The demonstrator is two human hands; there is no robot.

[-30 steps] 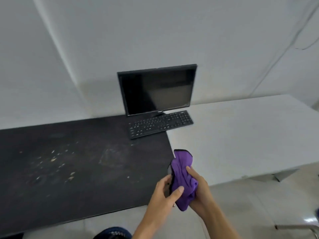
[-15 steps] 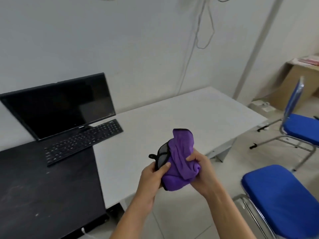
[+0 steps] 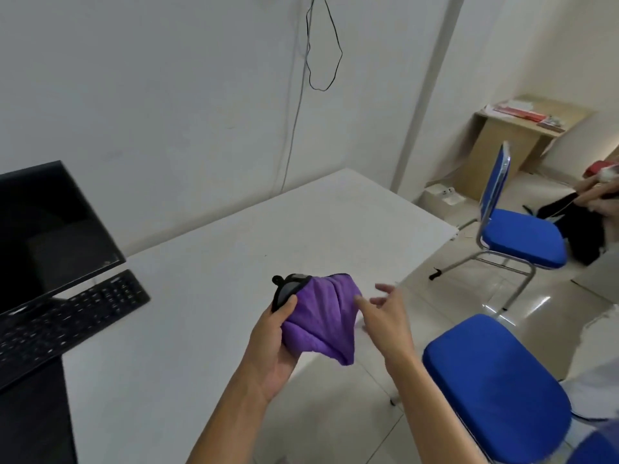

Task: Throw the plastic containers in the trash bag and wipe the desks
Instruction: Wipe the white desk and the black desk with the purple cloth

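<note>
Soft even daylight, blurred wide-angle edges

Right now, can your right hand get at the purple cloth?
Probably yes: the right hand is open right beside the purple cloth, which the left hand grips; nothing lies between them.

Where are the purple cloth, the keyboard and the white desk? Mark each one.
purple cloth (image 3: pixel 318 319), head view, middle of the bunched fabric.
keyboard (image 3: pixel 67 319), head view, centre of the key field.
white desk (image 3: pixel 234 236), head view, bare top behind the cloth.
</note>
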